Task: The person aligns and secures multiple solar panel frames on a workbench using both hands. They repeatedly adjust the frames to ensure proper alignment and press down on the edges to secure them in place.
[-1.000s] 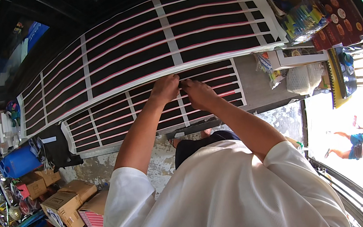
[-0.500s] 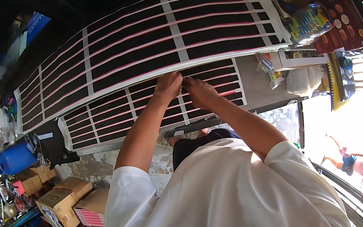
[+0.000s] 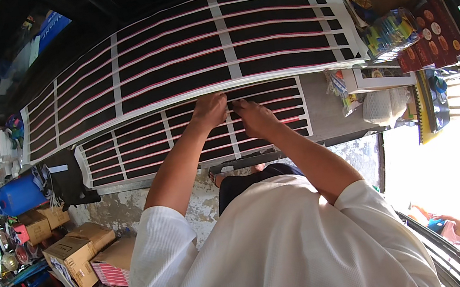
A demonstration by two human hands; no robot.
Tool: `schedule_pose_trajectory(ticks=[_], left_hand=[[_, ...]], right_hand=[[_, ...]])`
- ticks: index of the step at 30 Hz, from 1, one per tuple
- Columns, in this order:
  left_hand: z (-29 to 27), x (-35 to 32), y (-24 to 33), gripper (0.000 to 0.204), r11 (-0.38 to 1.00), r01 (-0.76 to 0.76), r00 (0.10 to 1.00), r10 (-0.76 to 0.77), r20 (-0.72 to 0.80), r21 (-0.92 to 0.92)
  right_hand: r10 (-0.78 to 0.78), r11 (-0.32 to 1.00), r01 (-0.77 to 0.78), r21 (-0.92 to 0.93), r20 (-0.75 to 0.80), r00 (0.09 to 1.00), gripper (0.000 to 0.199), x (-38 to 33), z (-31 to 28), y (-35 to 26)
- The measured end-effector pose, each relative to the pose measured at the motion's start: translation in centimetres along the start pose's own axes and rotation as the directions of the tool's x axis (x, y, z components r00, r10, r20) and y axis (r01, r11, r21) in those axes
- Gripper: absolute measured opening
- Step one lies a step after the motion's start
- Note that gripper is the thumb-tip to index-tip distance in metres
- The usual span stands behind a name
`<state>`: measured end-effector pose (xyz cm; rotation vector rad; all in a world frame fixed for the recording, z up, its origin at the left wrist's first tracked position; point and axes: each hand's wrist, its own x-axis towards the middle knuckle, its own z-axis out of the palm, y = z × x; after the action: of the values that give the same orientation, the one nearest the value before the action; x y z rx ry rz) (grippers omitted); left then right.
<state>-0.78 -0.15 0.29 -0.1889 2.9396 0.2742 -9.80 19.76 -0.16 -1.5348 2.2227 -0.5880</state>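
My left hand [image 3: 210, 112] and my right hand [image 3: 255, 118] are side by side over the middle of a lower black sheet [image 3: 146, 138] lined with white and pinkish-red strips. Both have closed fingers, in a pinch. What they pinch, if anything, is too small to make out. A narrow gap parts the two sets of fingertips. Just beyond them lies a larger stack of similar black, striped sheets [image 3: 171, 55], whose near white edge runs close to my left knuckles.
At right are a white box [image 3: 379, 80], packets of small goods [image 3: 386, 36] and dark red cards [image 3: 435, 30]. A blue container [image 3: 19, 196] and cardboard boxes [image 3: 74, 257] stand at left. Outside at lower right is another person [image 3: 451, 227].
My hands have drawn slightly apart, the left fingertips shifting a little left. The view has tilted slightly. The person outside has moved lower in view.
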Motion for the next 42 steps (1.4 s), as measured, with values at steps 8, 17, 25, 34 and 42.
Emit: schedule_pose_trajectory(ticks=[8,17,25,34,42], left_hand=[[-0.2,-2.8,0.5,0.028,0.995,0.059,0.980,-0.072,-0.186,-0.074],[2.8,-15.7,-9.8,0.049,0.769,0.613,0.677,-0.630,-0.381,-0.183],[2.3,-15.9,-11.4,0.052,0.709,0.700,0.711,-0.703,-0.012,-0.080],[0.4,-14.4,-11.2,0.056,0.681,0.731,0.679,-0.719,0.148,-0.047],[-0.3,-13.3,-11.7,0.062,0.691,0.723,0.667,-0.702,0.252,0.013]], right_hand=[[-0.047,0.998,0.049,0.028,-0.048,0.998,0.045,-0.7,0.1,0.2],[0.441,0.880,-0.461,0.114,-0.556,0.705,0.029,-4.6,-2.6,10.9],[0.600,0.748,-0.663,0.032,-0.458,0.656,0.037,-1.7,-4.2,14.0],[0.662,0.712,-0.701,-0.049,-0.285,0.693,0.043,0.4,-3.3,17.7],[0.426,0.819,-0.559,-0.128,-0.517,0.742,0.066,1.9,-1.8,22.1]])
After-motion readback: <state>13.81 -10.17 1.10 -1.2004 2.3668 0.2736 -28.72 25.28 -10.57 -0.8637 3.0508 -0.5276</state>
